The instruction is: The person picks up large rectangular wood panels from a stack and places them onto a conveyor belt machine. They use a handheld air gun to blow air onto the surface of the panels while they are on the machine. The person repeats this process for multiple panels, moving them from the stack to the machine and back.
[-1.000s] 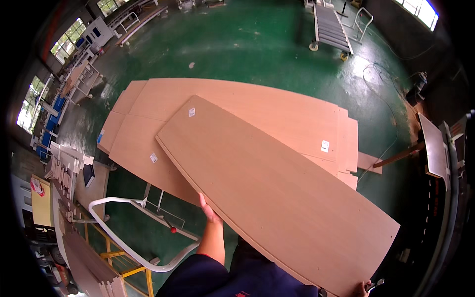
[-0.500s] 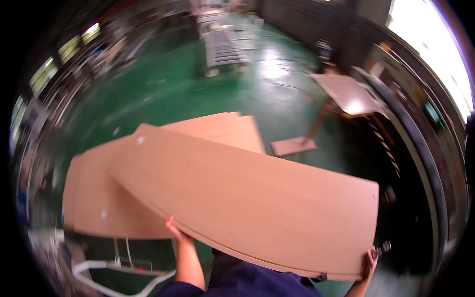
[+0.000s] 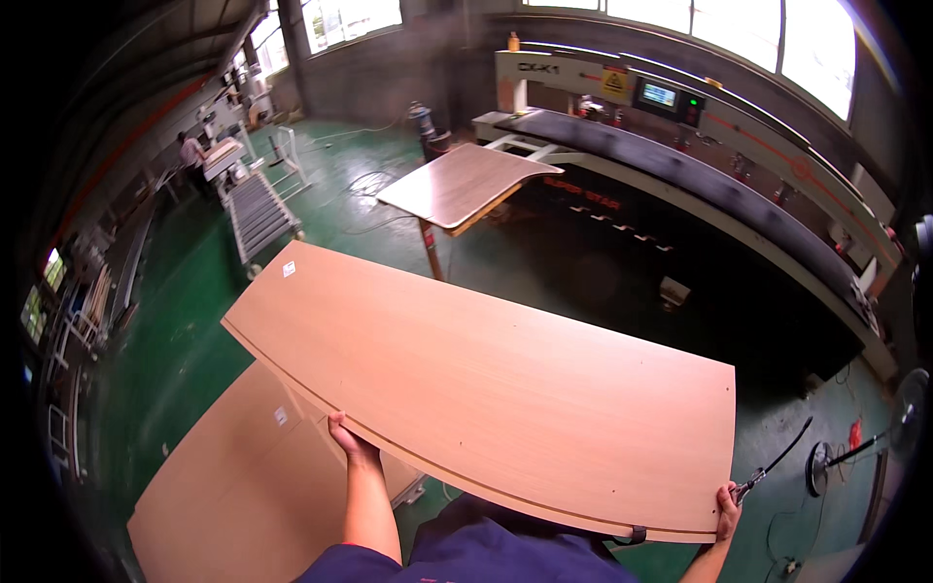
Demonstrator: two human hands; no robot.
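Observation:
A large light-brown wooden board [image 3: 486,389] with a curved left end lies tilted across my front, a small white label at its far left corner. My left hand [image 3: 352,437] grips its near edge, thumb on top and the other fingers hidden beneath. My right hand [image 3: 726,510] is closed on the near right corner. Right beside that hand sticks out a metal tool [image 3: 746,484] with a thin dark rod or hose; I cannot tell whether it is held too. A small black piece [image 3: 632,535] shows at the board's near edge. Below left lies a stack of similar boards [image 3: 224,466].
Ahead stands a small table [image 3: 466,185] with a curved top. A long machine [image 3: 680,165] with a screen runs along the right. A roller conveyor [image 3: 260,219] and a distant person [image 3: 192,160] are far left. A fan-like stand [image 3: 821,468] is at right.
My view has turned to the right, and the board has swung with it, away from over most of the stack. Both hands keep the same hold on the board.

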